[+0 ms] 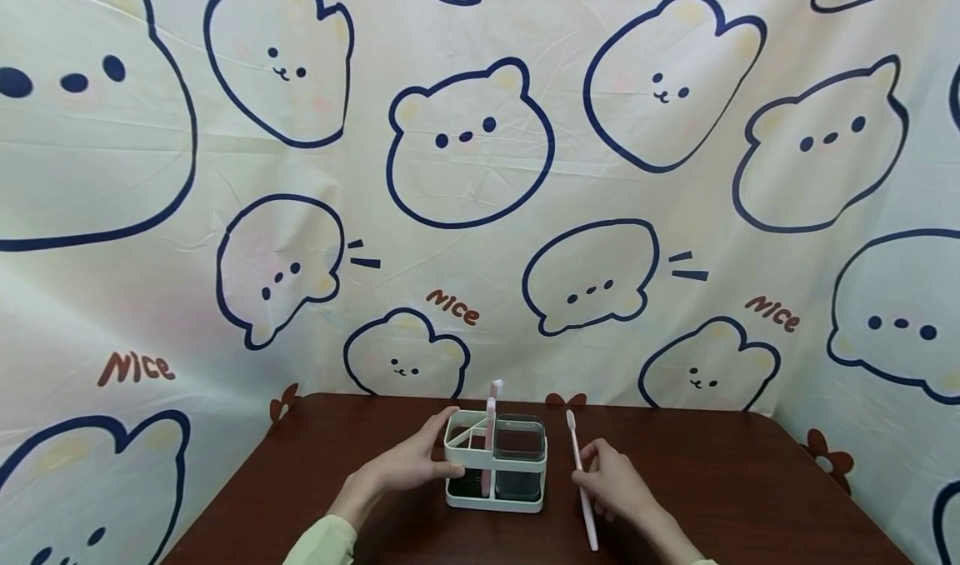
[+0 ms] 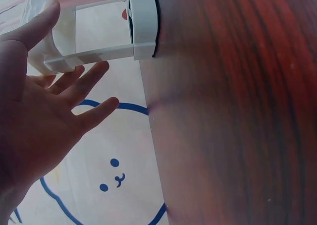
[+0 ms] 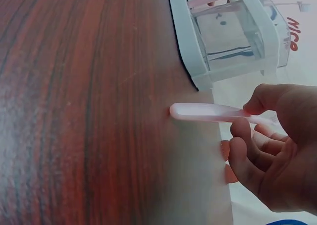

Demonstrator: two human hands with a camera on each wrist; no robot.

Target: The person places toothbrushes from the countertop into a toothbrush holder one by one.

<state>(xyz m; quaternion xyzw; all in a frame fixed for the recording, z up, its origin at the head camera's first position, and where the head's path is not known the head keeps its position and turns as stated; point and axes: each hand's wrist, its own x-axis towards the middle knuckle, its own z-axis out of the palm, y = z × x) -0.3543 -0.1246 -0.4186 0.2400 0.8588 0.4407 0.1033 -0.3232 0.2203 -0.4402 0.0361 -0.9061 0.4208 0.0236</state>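
Note:
A white toothbrush holder (image 1: 495, 463) stands on the table, and my left hand (image 1: 405, 467) grips its left side. In the left wrist view the thumb lies over the holder's frame (image 2: 144, 24), with the fingers on the other side. One pink toothbrush (image 1: 491, 432) stands upright inside the holder, bristles up. The right compartment holds a clear cup (image 1: 517, 486). To the right of the holder, my right hand (image 1: 618, 483) pinches a second, pale pink toothbrush (image 1: 588, 515) between thumb and fingers. Its bristles point up, and its handle end (image 3: 185, 111) is low over the table.
The dark reddish-brown table (image 1: 375, 540) has a straight back edge. Behind it and along both sides hangs a pale cloth (image 1: 480, 265) printed with bear outlines and the word "Nice".

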